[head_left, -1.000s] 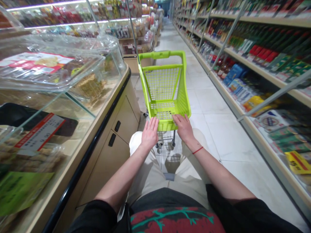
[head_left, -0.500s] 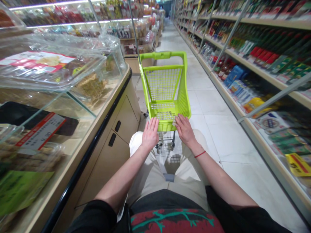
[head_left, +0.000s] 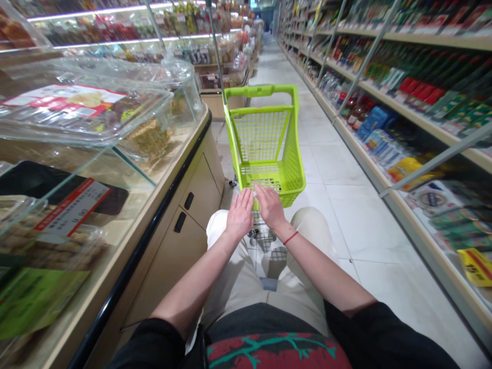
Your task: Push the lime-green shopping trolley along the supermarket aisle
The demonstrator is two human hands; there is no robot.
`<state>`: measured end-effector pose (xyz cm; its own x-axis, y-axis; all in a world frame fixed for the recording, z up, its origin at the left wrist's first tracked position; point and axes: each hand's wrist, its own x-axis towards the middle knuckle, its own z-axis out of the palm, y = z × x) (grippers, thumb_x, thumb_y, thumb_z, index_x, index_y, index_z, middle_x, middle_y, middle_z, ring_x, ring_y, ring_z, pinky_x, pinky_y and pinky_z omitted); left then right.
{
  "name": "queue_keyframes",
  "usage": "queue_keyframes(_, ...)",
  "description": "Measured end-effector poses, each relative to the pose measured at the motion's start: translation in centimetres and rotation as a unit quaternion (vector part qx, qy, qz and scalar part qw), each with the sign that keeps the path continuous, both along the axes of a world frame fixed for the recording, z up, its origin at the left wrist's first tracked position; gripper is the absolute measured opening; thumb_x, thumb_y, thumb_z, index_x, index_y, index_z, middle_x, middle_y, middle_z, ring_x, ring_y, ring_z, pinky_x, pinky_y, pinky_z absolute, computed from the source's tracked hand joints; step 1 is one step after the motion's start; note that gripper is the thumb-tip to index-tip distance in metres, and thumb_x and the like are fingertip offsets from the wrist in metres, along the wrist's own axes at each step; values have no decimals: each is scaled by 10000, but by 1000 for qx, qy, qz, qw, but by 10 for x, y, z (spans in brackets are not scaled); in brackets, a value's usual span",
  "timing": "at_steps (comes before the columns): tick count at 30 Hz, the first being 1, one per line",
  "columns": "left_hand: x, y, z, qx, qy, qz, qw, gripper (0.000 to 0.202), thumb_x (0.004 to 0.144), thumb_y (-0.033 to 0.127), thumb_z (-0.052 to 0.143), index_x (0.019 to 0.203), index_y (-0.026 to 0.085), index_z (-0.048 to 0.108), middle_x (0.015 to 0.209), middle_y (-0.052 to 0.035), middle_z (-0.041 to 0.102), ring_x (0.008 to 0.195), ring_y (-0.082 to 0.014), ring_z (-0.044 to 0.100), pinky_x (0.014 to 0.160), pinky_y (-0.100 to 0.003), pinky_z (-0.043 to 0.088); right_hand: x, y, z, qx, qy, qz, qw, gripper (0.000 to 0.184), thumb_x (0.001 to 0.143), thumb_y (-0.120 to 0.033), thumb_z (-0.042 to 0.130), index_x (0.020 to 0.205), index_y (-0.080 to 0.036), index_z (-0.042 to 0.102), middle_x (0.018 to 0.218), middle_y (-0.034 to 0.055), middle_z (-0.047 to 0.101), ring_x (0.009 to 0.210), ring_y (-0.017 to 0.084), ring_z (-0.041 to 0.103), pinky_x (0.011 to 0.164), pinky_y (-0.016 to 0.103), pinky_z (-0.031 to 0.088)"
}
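A lime-green plastic shopping cart (head_left: pixel 265 133) with a mesh basket and a high looped handle rolls on small casters ahead of me. My left hand (head_left: pixel 240 212) lies on the near rim of its basket, fingers pointing forward. Close beside it, my right hand (head_left: pixel 269 206) curls over the same rim, a red string around its wrist. Nothing else is in either hand. The cart's near lower frame is partly hidden behind my hands.
On the left, a glass display counter (head_left: pixel 92 118) holds packaged foods above beige cabinets (head_left: pixel 196 210) with black handles. Long goods shelves (head_left: pixel 403 97) line the right side. A white tiled aisle (head_left: pixel 346 205) runs forward between them.
My right hand has slid left along the rim, closer to my left hand. The cart has shifted slightly right in view, and the aisle scene has moved slightly with it.
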<state>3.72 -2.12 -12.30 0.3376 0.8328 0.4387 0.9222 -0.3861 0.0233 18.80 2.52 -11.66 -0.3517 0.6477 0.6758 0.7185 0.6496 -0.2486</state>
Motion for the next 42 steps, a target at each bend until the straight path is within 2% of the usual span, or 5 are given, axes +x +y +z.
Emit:
queue_keyframes(11, -1, 2, 5, -6, 24, 13, 1000, 761, 821, 96, 469, 1558, 65, 282, 1633, -145, 311, 1550, -248, 189, 1275, -466, 169, 44, 3, -9, 12, -92, 15, 996, 459, 986, -97, 400, 1413, -166, 550, 1471, 153, 553, 1408, 250, 465, 1188, 501, 375)
queue_keyframes(17, 1, 2, 5, -18, 23, 15, 999, 788, 814, 102, 488, 1565, 53, 256, 1642, -152, 282, 1554, -258, 170, 1276, -467, 169, 74, 9, -16, -6, -12, -90, 996, 497, 956, -28, 334, 1402, -109, 537, 1455, 217, 541, 1436, 270, 424, 1172, 556, 384)
queue_keyframes(29, 3, 0, 2, -4, 13, 16, 1000, 806, 815, 116, 469, 1572, 33, 205, 1650, -176, 249, 1562, -263, 103, 1274, -477, 169, -12, -7, -9, -39, -18, -54, 998, 437, 976, -89, 356, 1351, -80, 582, 1446, 233, 541, 1431, 291, 422, 1180, 553, 363)
queue_keyframes(34, 1, 1, 3, -10, 23, 25, 999, 782, 815, 111, 469, 1562, 38, 247, 1648, -161, 263, 1559, -252, 140, 1276, -466, 163, 21, -2, -9, -27, -40, -33, 998, 452, 954, -55, 388, 1348, -115, 601, 1443, 212, 557, 1415, 274, 451, 1176, 524, 384)
queue_keyframes(42, 3, -1, 8, -24, 12, 7, 1000, 834, 797, 120, 504, 1572, 35, 206, 1652, -168, 244, 1559, -268, 129, 1270, -475, 185, 72, 6, -16, -12, 4, -153, 988, 486, 943, -36, 344, 1343, -140, 601, 1438, 197, 561, 1451, 269, 400, 1174, 568, 363)
